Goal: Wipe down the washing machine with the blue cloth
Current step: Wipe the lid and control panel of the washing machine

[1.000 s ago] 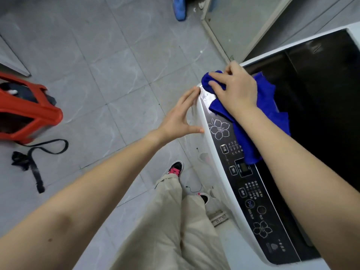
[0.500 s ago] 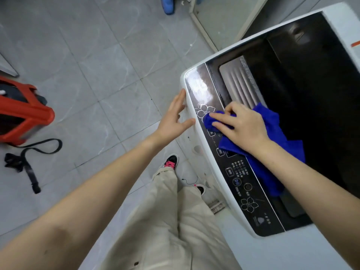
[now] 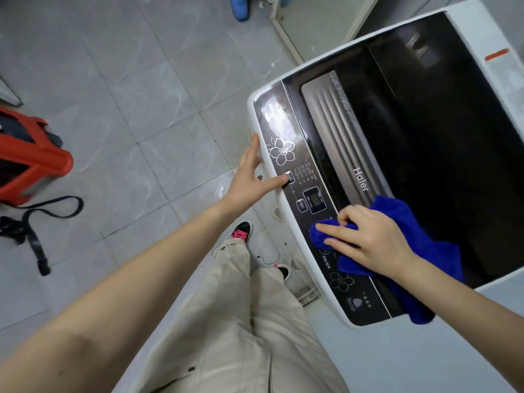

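Note:
A white top-loading washing machine (image 3: pixel 502 78) with a dark lid and a black control panel (image 3: pixel 286 131) fills the right side. The blue cloth (image 3: pixel 425 245) lies bunched on the near half of the panel and trails over its near corner. My right hand (image 3: pixel 371 239) presses down on the cloth, fingers curled into its folds. My left hand (image 3: pixel 249 177) rests flat against the machine's front edge, fingers straight, with the thumb lying on the panel beside a button.
Grey tiled floor (image 3: pixel 147 114) spreads to the left. A red plastic stool (image 3: pixel 31 163) and a black strap (image 3: pixel 37 231) lie at the far left. My legs in beige trousers (image 3: pixel 243 330) stand close to the machine's front. A door frame (image 3: pixel 286 35) rises behind.
My right hand has dragged the cloth along the control panel from its far corner toward the near end. My left hand has stayed against the front edge.

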The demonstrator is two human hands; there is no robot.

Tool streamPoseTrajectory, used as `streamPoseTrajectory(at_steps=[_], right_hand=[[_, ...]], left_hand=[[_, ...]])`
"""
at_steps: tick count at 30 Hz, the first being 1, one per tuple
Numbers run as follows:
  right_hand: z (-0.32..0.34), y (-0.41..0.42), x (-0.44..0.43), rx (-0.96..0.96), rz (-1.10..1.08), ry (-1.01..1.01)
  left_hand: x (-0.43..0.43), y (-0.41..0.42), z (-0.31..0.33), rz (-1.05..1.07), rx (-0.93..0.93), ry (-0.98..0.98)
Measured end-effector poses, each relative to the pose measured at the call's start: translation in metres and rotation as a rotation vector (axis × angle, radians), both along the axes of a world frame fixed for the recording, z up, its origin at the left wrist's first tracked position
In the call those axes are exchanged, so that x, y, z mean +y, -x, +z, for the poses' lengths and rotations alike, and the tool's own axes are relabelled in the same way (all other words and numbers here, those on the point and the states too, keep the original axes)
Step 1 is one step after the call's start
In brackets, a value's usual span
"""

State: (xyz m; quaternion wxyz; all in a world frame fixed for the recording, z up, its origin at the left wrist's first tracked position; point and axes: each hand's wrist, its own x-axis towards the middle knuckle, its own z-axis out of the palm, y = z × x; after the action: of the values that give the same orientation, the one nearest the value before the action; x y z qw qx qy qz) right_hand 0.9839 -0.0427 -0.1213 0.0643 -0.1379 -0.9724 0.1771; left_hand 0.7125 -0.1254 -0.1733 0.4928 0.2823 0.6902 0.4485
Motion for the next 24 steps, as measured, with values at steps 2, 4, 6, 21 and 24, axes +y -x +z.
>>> streamPoseTrajectory(at_steps=[2,4,6,21,24], right_hand=[[-0.001,-0.002,0.002,0.007,0.039,-0.012],[-0.001,0.014,0.008,0.008,0.033,-0.034],[-0.002,0.042,0.016,0.022,-0.030,-0.063],[0.004,-0.084,-0.044,-0.111,0.211,0.038],[0.003,-0.086,-0.039,-0.093,0.265,0.033]], left_hand=[[-0.001,-0.001,-0.001,0.037,-0.012,-0.021],[-0.001,-0.001,0.001,0.047,-0.008,-0.034],[-0.001,-0.003,0.002,0.042,-0.005,-0.045],[0.002,0.002,0.005,-0.019,0.035,-0.007],[0.002,0.002,0.005,-0.013,0.055,-0.018]])
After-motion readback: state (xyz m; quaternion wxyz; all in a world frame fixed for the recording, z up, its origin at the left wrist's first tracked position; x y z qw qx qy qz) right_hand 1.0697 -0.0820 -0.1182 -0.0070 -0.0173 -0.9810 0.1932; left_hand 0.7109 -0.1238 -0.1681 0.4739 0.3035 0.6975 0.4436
